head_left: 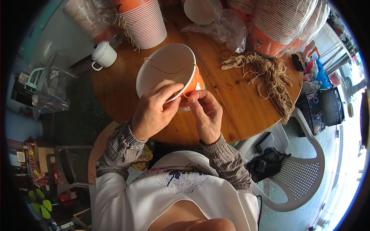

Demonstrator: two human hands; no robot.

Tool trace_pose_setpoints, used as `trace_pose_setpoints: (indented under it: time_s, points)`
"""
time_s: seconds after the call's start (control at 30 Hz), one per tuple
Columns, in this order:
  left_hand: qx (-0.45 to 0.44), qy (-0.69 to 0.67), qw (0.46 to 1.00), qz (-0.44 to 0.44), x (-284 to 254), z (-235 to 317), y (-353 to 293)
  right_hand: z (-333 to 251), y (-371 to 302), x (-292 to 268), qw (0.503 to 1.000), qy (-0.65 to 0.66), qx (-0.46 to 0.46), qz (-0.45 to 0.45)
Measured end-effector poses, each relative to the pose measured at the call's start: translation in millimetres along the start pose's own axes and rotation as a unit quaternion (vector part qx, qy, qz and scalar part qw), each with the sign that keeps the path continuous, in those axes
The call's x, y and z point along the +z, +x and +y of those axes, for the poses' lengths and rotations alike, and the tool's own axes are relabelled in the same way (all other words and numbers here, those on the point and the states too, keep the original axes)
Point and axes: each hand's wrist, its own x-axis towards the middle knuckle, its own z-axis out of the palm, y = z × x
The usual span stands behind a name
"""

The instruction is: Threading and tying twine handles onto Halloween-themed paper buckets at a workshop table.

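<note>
A paper bucket [163, 65], white inside and orange outside, is tilted on the wooden table in front of me, its mouth facing up and left. My left hand [154, 107] grips the near right part of its rim, thumb outside and fingers over the edge. A thin tan string [166, 72] droops across the bucket's mouth from the far left rim to the right side. Against the orange outer wall, my right hand [207, 113] pinches a string end between thumb and forefinger, close to my left thumb. The hole or knot there is hidden by my fingers.
A bundle of tan strings [269, 77] lies on the table at right. Stacked paper buckets [144, 25] stand at the back, plastic-wrapped stacks [283, 19] at the back right. A white lidded mug [104, 56] sits at left. A plastic chair [304, 169] holds a black bag.
</note>
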Motion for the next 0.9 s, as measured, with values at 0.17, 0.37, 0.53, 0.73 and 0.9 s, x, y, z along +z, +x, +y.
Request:
trace_pose_setpoints:
  time_s: [0.17,0.37,0.53,0.73,0.9]
  points:
    - [0.006,0.008,1.000,0.003,2,1,0,6,0,-5,0.998,-0.053,-0.015,-0.007]
    - [-0.004,0.007,1.000,0.007,3,4,-1,12,1,-5,0.999,-0.041,-0.013,0.015]
    - [-0.002,0.023,1.000,0.001,5,2,-1,14,1,-4,0.999,-0.031,-0.023,0.028]
    - [0.001,0.025,1.000,0.001,6,1,-1,12,0,-6,0.999,-0.024,-0.019,0.025]
    - [0.003,0.026,1.000,-0.001,7,0,0,13,1,-6,0.999,0.003,-0.020,0.030]
